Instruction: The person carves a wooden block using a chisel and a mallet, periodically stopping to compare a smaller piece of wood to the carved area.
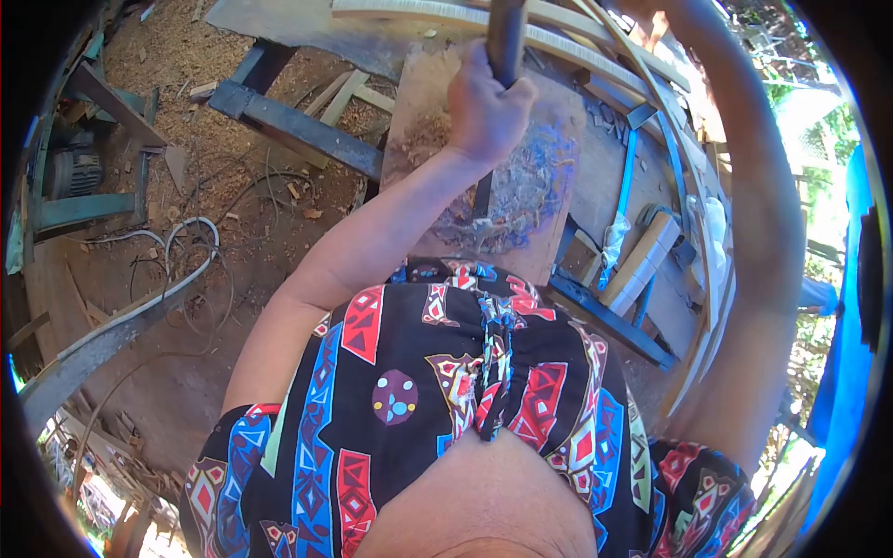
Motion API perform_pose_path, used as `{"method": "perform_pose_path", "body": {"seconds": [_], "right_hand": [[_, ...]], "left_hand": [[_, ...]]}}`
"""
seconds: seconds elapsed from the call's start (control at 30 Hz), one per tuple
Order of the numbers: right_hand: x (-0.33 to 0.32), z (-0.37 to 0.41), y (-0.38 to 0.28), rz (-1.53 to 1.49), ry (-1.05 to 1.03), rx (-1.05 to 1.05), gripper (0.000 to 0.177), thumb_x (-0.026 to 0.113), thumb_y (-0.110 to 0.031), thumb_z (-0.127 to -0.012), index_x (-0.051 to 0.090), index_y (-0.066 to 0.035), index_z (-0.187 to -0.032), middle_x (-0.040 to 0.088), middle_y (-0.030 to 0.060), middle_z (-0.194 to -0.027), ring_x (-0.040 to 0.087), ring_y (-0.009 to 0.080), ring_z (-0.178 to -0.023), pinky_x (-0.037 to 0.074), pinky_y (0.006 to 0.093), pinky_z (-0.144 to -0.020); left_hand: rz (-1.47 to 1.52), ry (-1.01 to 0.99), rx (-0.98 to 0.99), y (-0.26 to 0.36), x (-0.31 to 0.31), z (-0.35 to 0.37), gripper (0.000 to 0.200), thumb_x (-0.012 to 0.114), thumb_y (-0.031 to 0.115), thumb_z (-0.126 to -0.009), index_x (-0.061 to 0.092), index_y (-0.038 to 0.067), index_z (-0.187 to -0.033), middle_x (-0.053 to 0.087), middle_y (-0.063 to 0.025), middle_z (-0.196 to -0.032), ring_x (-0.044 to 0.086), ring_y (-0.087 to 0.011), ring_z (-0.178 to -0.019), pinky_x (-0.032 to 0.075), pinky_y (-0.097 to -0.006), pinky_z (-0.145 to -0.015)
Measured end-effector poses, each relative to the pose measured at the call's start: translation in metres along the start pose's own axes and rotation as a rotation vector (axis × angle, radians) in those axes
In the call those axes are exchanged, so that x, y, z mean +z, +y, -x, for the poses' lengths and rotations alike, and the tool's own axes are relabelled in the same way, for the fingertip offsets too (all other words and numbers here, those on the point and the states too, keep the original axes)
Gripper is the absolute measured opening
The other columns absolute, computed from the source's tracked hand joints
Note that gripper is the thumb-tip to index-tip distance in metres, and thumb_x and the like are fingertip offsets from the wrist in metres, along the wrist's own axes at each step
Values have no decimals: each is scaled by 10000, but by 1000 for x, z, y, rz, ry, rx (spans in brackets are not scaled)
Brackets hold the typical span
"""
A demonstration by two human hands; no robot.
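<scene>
My left hand (491,110) is closed around a dark upright bar (506,42), which runs out past the top edge; its far end is hidden. Below the hand lies a worn board (414,112), its middle crusted with rough, bluish and grey residue. A narrow dark strip (482,197) shows on that board. My right arm (767,195) is raised and smeared by motion. At the top edge my right hand (644,7) is mostly cut off, near long curved wooden strips (595,58), so its fingers cannot be made out.
Blue bar clamps (628,172) and a stacked wooden block (642,265) sit on the right. A dark metal beam (298,126) crosses to the left. Sawdust, a white hose (214,244) and a motor (76,172) are on the left side.
</scene>
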State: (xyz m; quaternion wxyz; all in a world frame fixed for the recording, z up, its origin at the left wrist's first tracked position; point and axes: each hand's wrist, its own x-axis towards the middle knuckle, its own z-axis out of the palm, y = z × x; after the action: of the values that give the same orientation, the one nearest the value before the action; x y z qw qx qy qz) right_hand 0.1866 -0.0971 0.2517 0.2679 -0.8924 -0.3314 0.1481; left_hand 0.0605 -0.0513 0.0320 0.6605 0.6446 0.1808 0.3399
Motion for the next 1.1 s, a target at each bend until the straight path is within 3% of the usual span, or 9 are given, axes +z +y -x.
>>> {"method": "perform_pose_path", "body": {"seconds": [0.17,0.2,0.37,0.5,0.63,0.7,0.73,0.83,1.1], "right_hand": [[5,1,22,-312,323,-196,179,688,-156,-790,707,-16,-900,605,68,-736,529,116,-576,432,270,-508],[7,5,41,400,165,-612,268,698,-165,-770,704,15,-969,633,85,-849,572,140,-649,458,256,-577],[-11,-5,12,491,-221,-414,210,705,-105,-786,714,24,-953,630,60,-865,607,123,-690,461,243,-564],[-32,-29,20,-568,224,17,173,666,-134,-827,719,17,-892,607,36,-733,560,107,-582,443,250,-504],[8,-6,47,183,-20,-256,196,695,-127,-780,730,-2,-927,638,63,-722,571,119,-594,462,266,-547],[11,-19,36,490,-306,-1119,139,740,-113,-766,751,-12,-861,627,55,-745,549,96,-578,442,267,-530],[-6,-12,29,229,-254,-167,117,720,-123,-782,740,-8,-789,618,47,-726,566,131,-568,453,296,-521],[-10,2,8,-473,132,-34,180,701,-184,-806,693,-6,-778,589,26,-680,534,135,-525,407,300,-470],[20,6,2,231,-144,145,304,766,-193,-624,702,-5,-855,624,41,-680,584,146,-602,428,279,-509]], "left_hand": [[52,-19,-24,10,1,2,261,660,46,-769,532,17,-994,571,-28,-758,572,-108,-634,499,-273,-603],[52,-18,-23,9,1,2,261,660,46,-769,532,17,-994,571,-28,-758,572,-108,-634,499,-273,-603],[-93,20,109,5,1,-2,268,663,59,-763,509,23,-979,542,-22,-727,549,-101,-584,488,-278,-544],[43,-41,-57,10,1,-1,247,670,76,-753,512,26,-936,538,-28,-720,553,-113,-625,492,-301,-592],[-20,-22,-72,6,-1,-4,250,675,85,-744,516,24,-927,540,-26,-726,551,-125,-639,487,-309,-612],[-71,-41,-107,8,-1,-6,252,676,84,-744,516,25,-929,542,-24,-732,546,-125,-641,484,-306,-611],[-65,-35,-80,9,0,-6,253,677,86,-743,515,24,-928,543,-25,-741,539,-125,-645,481,-302,-615],[-37,-26,-74,10,-1,0,256,677,90,-743,514,20,-927,547,-29,-749,529,-124,-648,476,-296,-623],[51,-69,-243,6,-2,-10,278,658,90,-756,507,21,-979,593,-106,-734,630,-236,-613,511,-366,-605]]}}
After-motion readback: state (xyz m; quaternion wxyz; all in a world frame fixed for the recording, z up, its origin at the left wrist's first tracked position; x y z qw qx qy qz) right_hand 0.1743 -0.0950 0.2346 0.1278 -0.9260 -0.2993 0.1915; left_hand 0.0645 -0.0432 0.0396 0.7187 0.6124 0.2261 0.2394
